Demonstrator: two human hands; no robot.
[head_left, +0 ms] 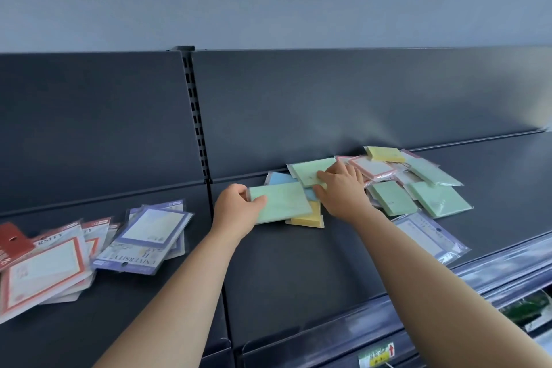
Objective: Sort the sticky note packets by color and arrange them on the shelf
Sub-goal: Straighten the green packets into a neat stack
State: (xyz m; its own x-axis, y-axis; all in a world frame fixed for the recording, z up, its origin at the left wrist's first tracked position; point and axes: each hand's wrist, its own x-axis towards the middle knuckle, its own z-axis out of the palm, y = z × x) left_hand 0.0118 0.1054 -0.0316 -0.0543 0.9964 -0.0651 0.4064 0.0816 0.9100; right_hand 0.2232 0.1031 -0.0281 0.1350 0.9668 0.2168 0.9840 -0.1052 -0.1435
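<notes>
A dark grey shelf [298, 263] runs across the view under a matching back panel [328, 104]. Its left end is cut off by the frame edge. There a loose pile of red-bordered packets [44, 272] is partly out of view, with purple-bordered packets [149, 230] overlapping just beside it.

At the back right lies a mixed heap of sticky note packets [418, 185] in green, pink and yellow. Its near-left part is hidden behind the right hand [343, 188]. That hand has fingers over a corner of a green packet [307, 172] and its thumb at the near edge, pinching it. The left hand [236, 206] grips the left end of another green packet [283, 206], thumb on top. This one covers half of a yellow packet [307, 216], and a blue packet [280, 179] is mostly buried between the two green ones.

The print on the price label [376, 354] on the shelf's front rail is too blurred to read.
</notes>
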